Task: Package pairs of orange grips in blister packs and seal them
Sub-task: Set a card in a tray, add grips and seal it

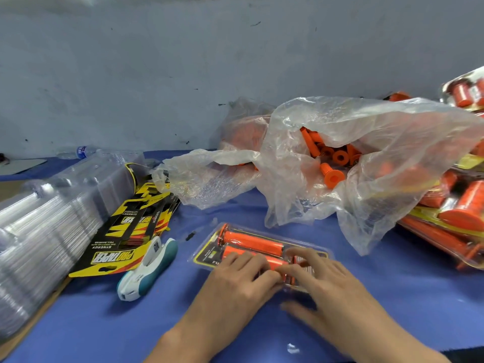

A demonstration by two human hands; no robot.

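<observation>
Orange grips (251,242), two of them, lie side by side in a clear blister pack (207,258) on the bench (104,323) right in front of the person. Both hands are on its near end. The left hand (241,279) lies flat with its fingers stretched over the lower grip. The right hand (319,279) is spread and presses fingertips down on the clear cover, so neither hand is closed round anything. This looks like the pressing-shut step: the pair and a printed card are already inside, and the pack probably has yet to be fastened. A white and teal stapler (146,268) lies just to the left, untouched. Beyond it a fanned pile of yellow, black and red cards (123,247) reads "PRO TAPER" and "SYNERGY", upside down from here; the smaller lines are too fine to read. On the card in the pack only "FU" shows beside the left hand. Further left is a tall stack of empty shells (52,218). Behind the pack, an open plastic bag (379,153) holds many loose grips (331,176), so plenty of pairs are left. At the far right, finished packs (450,205) lie heaped, so a fair share is done. A bottle (81,151) lies at the back by the wall.
</observation>
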